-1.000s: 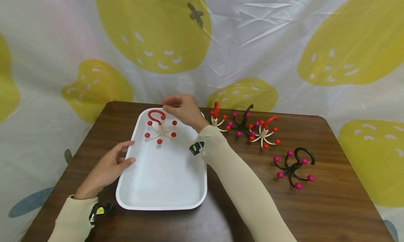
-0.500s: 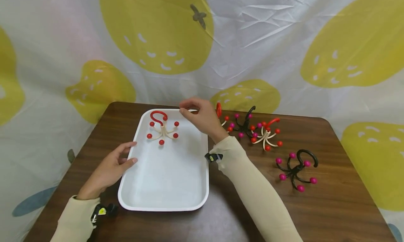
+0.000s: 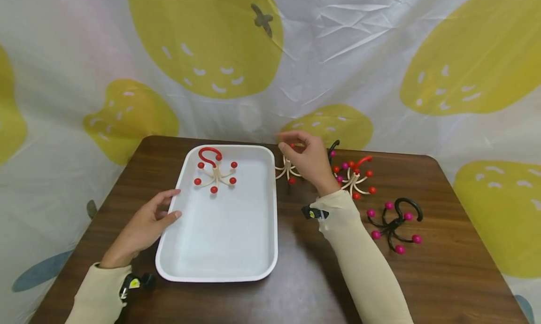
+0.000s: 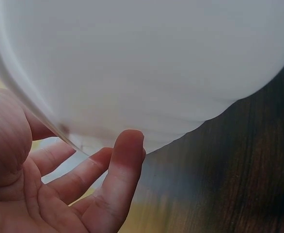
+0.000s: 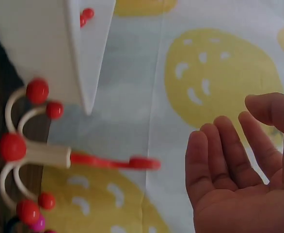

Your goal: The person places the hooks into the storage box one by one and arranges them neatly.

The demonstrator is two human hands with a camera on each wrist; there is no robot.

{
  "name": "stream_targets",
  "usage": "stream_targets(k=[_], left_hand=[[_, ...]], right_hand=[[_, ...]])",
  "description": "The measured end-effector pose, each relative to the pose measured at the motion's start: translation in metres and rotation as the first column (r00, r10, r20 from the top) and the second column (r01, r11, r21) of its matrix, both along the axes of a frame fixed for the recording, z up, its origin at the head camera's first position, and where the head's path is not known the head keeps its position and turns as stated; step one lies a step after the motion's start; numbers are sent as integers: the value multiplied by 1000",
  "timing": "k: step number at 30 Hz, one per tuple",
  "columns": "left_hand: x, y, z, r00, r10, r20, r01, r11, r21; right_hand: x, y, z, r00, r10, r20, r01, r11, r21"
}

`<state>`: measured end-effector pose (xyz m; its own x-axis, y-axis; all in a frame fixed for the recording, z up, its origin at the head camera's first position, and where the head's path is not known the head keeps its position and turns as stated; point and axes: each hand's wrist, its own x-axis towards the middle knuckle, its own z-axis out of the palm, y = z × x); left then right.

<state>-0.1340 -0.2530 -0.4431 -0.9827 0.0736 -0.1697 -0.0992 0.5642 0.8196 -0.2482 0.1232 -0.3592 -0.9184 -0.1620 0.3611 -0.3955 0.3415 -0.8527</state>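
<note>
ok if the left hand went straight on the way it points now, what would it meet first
The white tray: in the head view the left hand has its fingers at the tray's left edge, and the left wrist view shows no gap, though how firmly they press is unclear.

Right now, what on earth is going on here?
A person's left hand touches the left rim of a white tray, where one cream-and-red hook sits. Their right hand, holding nothing, is past the tray's right side, close to but apart from a second cream-and-red hook. A third cream-and-red hook and two magenta-tipped black hooks are farther right on the brown table.
</note>
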Motion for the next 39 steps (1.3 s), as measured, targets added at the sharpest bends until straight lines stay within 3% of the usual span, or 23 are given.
stream_targets(k=[6, 16, 23, 31, 39], left_hand=[[-1, -1, 0, 1000, 6, -1, -6, 1000, -11], [-2, -1, -1, 1000, 18, 11, -18, 1000, -13], [-1, 0, -2, 1000, 23, 12, -22, 999, -30], [-1, -2, -2, 1000, 13, 3, -13, 1000, 4], [-2, -2, -4, 1000, 21, 10, -21, 999, -24]], right_hand=[[-17, 21, -24, 997, -72, -1, 71, 992, -108], [-32, 20, -45, 988, -150, 27, 151, 987, -48], [-40, 20, -61, 987, -149, 53, 151, 988, -36], [-42, 20, -61, 985, -152, 82, 156, 987, -48], [-48, 15, -64, 982, -169, 87, 173, 984, -43]])
